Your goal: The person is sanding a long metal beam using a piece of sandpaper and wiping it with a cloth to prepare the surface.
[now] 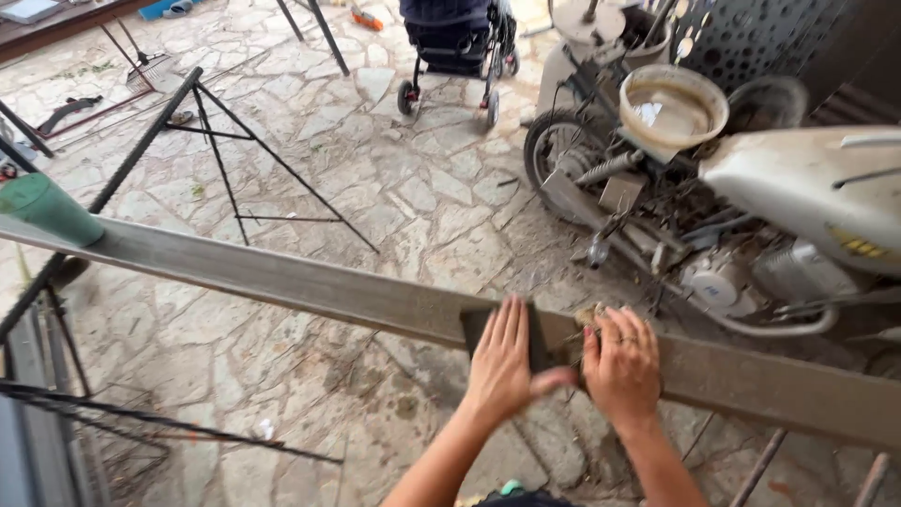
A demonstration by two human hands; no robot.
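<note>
Head view. I look down on one long grey metal beam (310, 282), which runs from upper left to lower right across the frame; its long axis crosses my forearms almost at a right angle. On it, directly beneath my hands, lies one dark flat block (479, 324), seated on the beam's near face. My left hand (502, 361) lies flat over the block, its fingers (507, 324) straight and pressed together, pointing away from me up over the beam's edge, with the thumb stretched rightward. My right hand (621, 361) rests just beside it on the beam, fingers curled down over a small brownish wad (589, 317); I cannot tell whether they pinch it or merely cover it. The left hand is the nearer to the block, touching it; the right lies to the block's right, and the two hands nearly meet at the left thumb.

Count: one beam, one block, two hands, one ring on the right hand. Around them: one green cone-shaped cap (47, 207) touching the beam's far left end, one black steel trestle (235, 160) on the stone floor (422, 197), one dusty motorbike (751, 216) at right carrying one pale bucket (671, 108), and one pushchair (455, 42) at top.
</note>
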